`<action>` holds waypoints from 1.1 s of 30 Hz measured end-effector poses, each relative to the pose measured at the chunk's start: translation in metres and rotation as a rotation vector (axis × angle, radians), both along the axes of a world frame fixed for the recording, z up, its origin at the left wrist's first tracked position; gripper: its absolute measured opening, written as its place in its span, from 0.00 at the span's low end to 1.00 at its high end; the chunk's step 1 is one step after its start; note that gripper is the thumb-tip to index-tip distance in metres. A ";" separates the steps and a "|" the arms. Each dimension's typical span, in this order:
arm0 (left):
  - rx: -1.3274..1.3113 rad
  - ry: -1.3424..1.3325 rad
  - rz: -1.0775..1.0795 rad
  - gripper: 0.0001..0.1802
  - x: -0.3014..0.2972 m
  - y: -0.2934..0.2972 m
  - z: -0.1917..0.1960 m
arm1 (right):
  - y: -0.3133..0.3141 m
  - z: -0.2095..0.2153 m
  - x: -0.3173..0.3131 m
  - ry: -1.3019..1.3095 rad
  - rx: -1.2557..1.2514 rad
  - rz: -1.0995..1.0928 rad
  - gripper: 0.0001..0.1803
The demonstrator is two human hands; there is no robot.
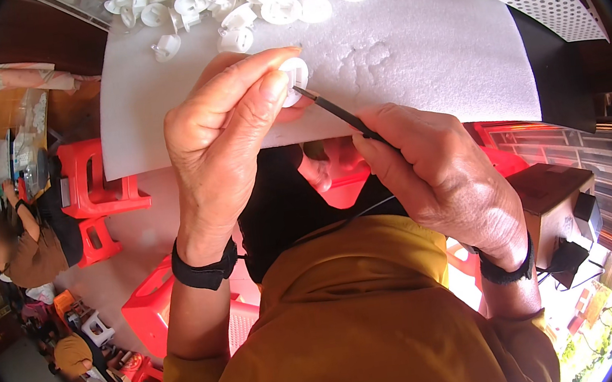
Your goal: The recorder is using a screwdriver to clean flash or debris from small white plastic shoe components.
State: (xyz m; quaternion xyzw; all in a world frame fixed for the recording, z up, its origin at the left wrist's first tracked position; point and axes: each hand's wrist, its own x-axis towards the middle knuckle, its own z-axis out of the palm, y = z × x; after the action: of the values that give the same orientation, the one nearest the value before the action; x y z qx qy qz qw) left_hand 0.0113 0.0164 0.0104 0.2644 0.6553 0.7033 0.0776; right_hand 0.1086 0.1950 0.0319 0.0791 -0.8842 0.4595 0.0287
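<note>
One white plastic disc-shaped part (pixel 298 75) sits pinched in the left hand (pixel 215 122); from here, I see the right hand (pixel 443 168) gripping a slim black pointed tool (pixel 343 115), tip at the part.

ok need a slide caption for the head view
Left hand holds a round white plastic part; right hand points a slim black tool at it.

head: worn left fisheye | faces down | close above left grip (pixel 210 130), right grip (pixel 445 167)

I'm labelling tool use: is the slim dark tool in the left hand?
No, the right hand holds the slim dark tool, while the left hand pinches a small white part.
</note>
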 end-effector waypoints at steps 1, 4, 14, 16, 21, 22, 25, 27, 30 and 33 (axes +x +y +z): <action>-0.019 0.010 0.002 0.11 0.000 0.000 0.001 | -0.001 0.001 0.000 0.006 0.011 -0.001 0.05; -0.051 0.040 -0.003 0.11 -0.002 -0.003 0.001 | -0.002 0.001 0.000 0.006 0.020 0.004 0.05; -0.064 0.000 -0.039 0.11 -0.007 -0.010 -0.005 | -0.008 -0.007 -0.001 -0.015 -0.102 0.014 0.07; -0.051 -0.018 -0.042 0.11 -0.008 -0.010 -0.004 | -0.008 -0.004 -0.002 -0.069 -0.126 0.022 0.07; -0.100 0.078 -0.053 0.11 -0.014 -0.012 -0.006 | -0.012 -0.004 -0.005 -0.085 -0.078 0.036 0.06; -0.090 0.094 -0.046 0.11 -0.015 -0.011 -0.006 | -0.015 -0.002 -0.006 -0.089 0.009 0.022 0.05; -0.089 0.100 -0.036 0.11 -0.015 -0.013 -0.009 | -0.020 0.001 -0.006 -0.099 0.141 0.017 0.04; -0.097 0.091 -0.036 0.11 -0.017 -0.014 -0.009 | -0.021 0.002 -0.006 -0.105 0.186 0.024 0.04; -0.158 0.082 -0.067 0.11 -0.017 -0.015 -0.009 | -0.020 0.001 -0.008 -0.061 0.133 0.036 0.06; -0.086 0.023 -0.062 0.12 -0.015 -0.015 -0.010 | -0.017 -0.004 -0.010 0.043 0.091 0.099 0.06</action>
State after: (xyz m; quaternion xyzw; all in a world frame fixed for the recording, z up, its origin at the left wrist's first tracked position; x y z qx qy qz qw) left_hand -0.0041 0.0012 0.0004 0.2889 0.6772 0.6688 0.1032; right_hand 0.0984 0.1778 0.0275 0.1339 -0.8984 0.4177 0.0213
